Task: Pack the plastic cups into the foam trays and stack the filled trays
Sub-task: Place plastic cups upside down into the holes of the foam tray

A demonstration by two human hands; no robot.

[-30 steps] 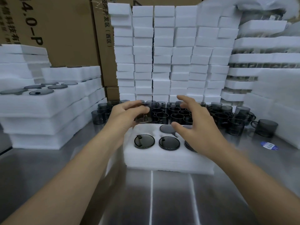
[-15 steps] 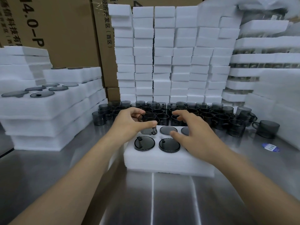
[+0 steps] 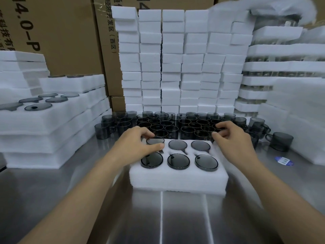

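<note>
A white foam tray (image 3: 177, 180) lies on the steel table in front of me with smoky grey plastic cups seated upside down in all six holes. My left hand (image 3: 137, 147) grips the back-left cup (image 3: 155, 140), thumb on the foam in front of it and fingers behind it. My right hand (image 3: 233, 140) hovers at the tray's back-right corner, next to the back-right cup (image 3: 200, 145). Its fingers are curled over the loose cups (image 3: 190, 125) crowded behind the tray. Whether they pinch one is hidden.
Filled foam trays (image 3: 44, 124) are stacked at the left. A wall of foam blocks (image 3: 175, 64) and cardboard boxes (image 3: 70, 37) stands behind the loose cups. More foam stacks (image 3: 290, 110) rise at the right, with a lone cup (image 3: 281, 140) and a blue label (image 3: 284, 161) near them.
My left hand has lowered its cup into the back-left hole. My right hand has left the back-right hole, where a cup now sits, and moved right to the tray's corner.
</note>
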